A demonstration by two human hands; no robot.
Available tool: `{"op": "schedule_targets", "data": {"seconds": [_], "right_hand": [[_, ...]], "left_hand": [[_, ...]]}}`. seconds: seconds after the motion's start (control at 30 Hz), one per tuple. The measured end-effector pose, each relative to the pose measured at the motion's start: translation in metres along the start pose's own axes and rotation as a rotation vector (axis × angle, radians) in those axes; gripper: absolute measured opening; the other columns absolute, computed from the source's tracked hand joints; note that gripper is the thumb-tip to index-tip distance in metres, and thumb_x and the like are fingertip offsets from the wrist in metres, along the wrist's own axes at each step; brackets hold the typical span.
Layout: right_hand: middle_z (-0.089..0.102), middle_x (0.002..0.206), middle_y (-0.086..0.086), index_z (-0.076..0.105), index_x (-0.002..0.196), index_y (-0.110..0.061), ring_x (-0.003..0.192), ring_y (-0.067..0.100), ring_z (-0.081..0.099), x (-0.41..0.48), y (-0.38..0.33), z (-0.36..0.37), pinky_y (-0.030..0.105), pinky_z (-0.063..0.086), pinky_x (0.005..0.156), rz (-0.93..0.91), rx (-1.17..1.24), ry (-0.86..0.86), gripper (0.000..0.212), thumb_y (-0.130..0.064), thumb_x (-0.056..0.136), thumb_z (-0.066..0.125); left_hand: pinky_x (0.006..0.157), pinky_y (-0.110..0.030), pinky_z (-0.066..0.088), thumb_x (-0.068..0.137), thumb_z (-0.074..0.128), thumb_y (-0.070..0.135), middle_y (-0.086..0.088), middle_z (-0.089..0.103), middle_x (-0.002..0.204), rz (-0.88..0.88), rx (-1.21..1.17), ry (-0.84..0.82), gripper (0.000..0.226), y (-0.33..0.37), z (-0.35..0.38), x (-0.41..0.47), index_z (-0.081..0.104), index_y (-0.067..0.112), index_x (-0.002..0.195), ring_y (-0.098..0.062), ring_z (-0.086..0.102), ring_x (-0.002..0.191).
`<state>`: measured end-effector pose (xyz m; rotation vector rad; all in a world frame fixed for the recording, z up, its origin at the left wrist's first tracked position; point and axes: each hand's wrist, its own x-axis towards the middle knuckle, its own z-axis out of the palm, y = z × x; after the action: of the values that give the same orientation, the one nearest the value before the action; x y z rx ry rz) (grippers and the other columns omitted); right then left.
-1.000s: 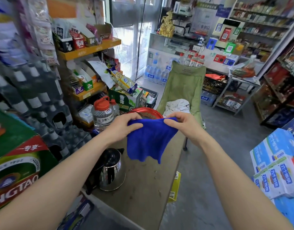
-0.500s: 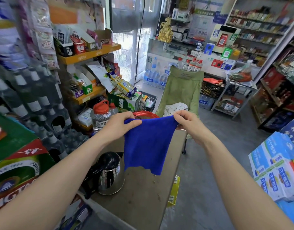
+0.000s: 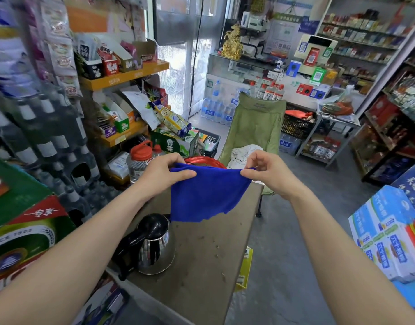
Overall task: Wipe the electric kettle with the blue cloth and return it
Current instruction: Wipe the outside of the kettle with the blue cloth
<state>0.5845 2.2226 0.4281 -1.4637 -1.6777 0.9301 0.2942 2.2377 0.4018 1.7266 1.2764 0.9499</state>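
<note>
1. The left hand (image 3: 164,174) pinches the top left corner of the blue cloth (image 3: 206,195), with thumb and fingers curled over the edge.
2. The right hand (image 3: 269,174) pinches the top right corner between thumb and first finger. Its other fingers are loosely bent.
3. The cloth is pulled wide between both hands and hangs in the air over the brown table (image 3: 201,266).
4. The electric kettle (image 3: 152,249) stands upright on the table, at 7 o'clock from the cloth. It is shiny metal with a black lid and handle.
5. At 12 o'clock, a red basket (image 3: 201,160) peeks over the cloth. Behind it is a green folding chair (image 3: 255,127).
6. At 10 o'clock from the left hand sits a clear jar with a red lid (image 3: 141,160).
</note>
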Motion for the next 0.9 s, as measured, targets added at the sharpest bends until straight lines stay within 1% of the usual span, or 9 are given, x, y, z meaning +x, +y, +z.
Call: {"op": "schedule_targets", "data": {"seconds": [0.1, 0.23, 0.33, 0.43, 0.53, 0.6, 0.73, 0.83, 0.9], "right_hand": [[0.066, 0.085, 0.002, 0.071, 0.1, -0.021, 0.079, 0.014, 0.06, -0.003, -0.005, -0.007, 0.025, 0.05, 0.08, 0.058, -0.058, -0.134, 0.022, -0.001, 0.091, 0.071], [0.067, 0.085, -0.001, 0.068, 0.08, -0.021, 0.082, 0.015, 0.06, 0.001, -0.01, 0.006, 0.032, 0.056, 0.078, 0.148, -0.208, -0.065, 0.022, -0.012, 0.098, 0.061], [0.061, 0.084, 0.005, 0.062, 0.079, -0.013, 0.078, 0.019, 0.061, 0.005, -0.016, 0.034, 0.045, 0.065, 0.073, 0.249, -0.068, 0.031, 0.018, -0.009, 0.094, 0.054], [0.066, 0.081, 0.009, 0.064, 0.086, -0.009, 0.067, 0.017, 0.069, 0.004, -0.031, 0.059, 0.034, 0.062, 0.059, 0.253, 0.176, 0.012, 0.017, -0.006, 0.099, 0.054], [0.075, 0.085, 0.014, 0.069, 0.099, 0.0, 0.069, 0.021, 0.076, 0.004, -0.038, 0.06, 0.031, 0.063, 0.065, 0.216, 0.319, -0.009, 0.019, -0.008, 0.101, 0.051], [0.077, 0.087, 0.01, 0.07, 0.099, -0.004, 0.073, 0.023, 0.077, 0.003, -0.038, 0.055, 0.03, 0.064, 0.07, 0.199, 0.395, -0.012, 0.022, -0.005, 0.101, 0.049], [0.07, 0.097, 0.005, 0.067, 0.106, -0.014, 0.084, 0.03, 0.074, 0.004, -0.019, 0.041, 0.038, 0.062, 0.074, 0.048, 0.133, 0.188, 0.031, 0.009, 0.09, 0.055], [0.069, 0.123, 0.005, 0.056, 0.131, -0.02, 0.115, 0.021, 0.067, 0.002, 0.003, 0.037, 0.032, 0.057, 0.09, 0.065, 0.278, -0.118, 0.058, 0.004, 0.079, 0.068], [0.07, 0.128, 0.003, 0.059, 0.131, -0.018, 0.118, 0.017, 0.066, -0.001, 0.013, 0.044, 0.034, 0.055, 0.098, 0.069, 0.326, -0.278, 0.051, -0.008, 0.084, 0.075]], "left_hand": [[0.058, -0.017, 0.04, 0.082, 0.077, 0.026, 0.011, 0.067, 0.078, 0.025, 0.016, -0.048, 0.012, 0.001, -0.003, -0.002, 0.068, 0.019, 0.08, 0.006, 0.058, 0.065], [0.069, -0.029, 0.045, 0.086, 0.071, 0.032, 0.007, 0.067, 0.092, -0.025, 0.223, 0.013, 0.01, -0.004, 0.006, 0.004, 0.066, 0.024, 0.086, -0.01, 0.061, 0.086], [0.072, -0.034, 0.045, 0.091, 0.061, 0.04, 0.001, 0.065, 0.094, -0.153, 0.232, 0.088, 0.02, 0.004, 0.035, 0.007, 0.061, 0.02, 0.091, -0.02, 0.06, 0.09], [0.074, -0.035, 0.047, 0.092, 0.057, 0.046, -0.002, 0.068, 0.092, -0.167, 0.052, 0.089, 0.031, 0.024, 0.059, 0.006, 0.064, 0.016, 0.096, -0.022, 0.064, 0.091], [0.071, -0.031, 0.05, 0.084, 0.063, 0.059, 0.001, 0.069, 0.092, -0.163, -0.086, 0.028, 0.043, 0.037, 0.063, 0.003, 0.06, 0.019, 0.099, -0.016, 0.066, 0.086], [0.077, -0.034, 0.054, 0.082, 0.072, 0.045, 0.002, 0.069, 0.096, -0.112, -0.061, -0.006, 0.036, 0.035, 0.058, 0.002, 0.059, 0.02, 0.104, -0.016, 0.066, 0.088], [0.085, -0.042, 0.057, 0.093, 0.061, 0.014, -0.007, 0.072, 0.101, -0.021, -0.143, -0.021, 0.015, 0.025, 0.05, 0.003, 0.066, 0.018, 0.107, -0.026, 0.069, 0.097], [0.08, -0.042, 0.053, 0.097, 0.055, 0.009, -0.009, 0.072, 0.1, -0.029, -0.349, -0.069, 0.016, 0.03, 0.045, 0.002, 0.066, 0.018, 0.105, -0.027, 0.067, 0.093], [0.077, -0.037, 0.053, 0.099, 0.053, 0.013, -0.006, 0.073, 0.095, -0.103, -0.652, 0.015, 0.016, 0.038, 0.042, 0.001, 0.066, 0.013, 0.109, -0.023, 0.066, 0.091]]}}
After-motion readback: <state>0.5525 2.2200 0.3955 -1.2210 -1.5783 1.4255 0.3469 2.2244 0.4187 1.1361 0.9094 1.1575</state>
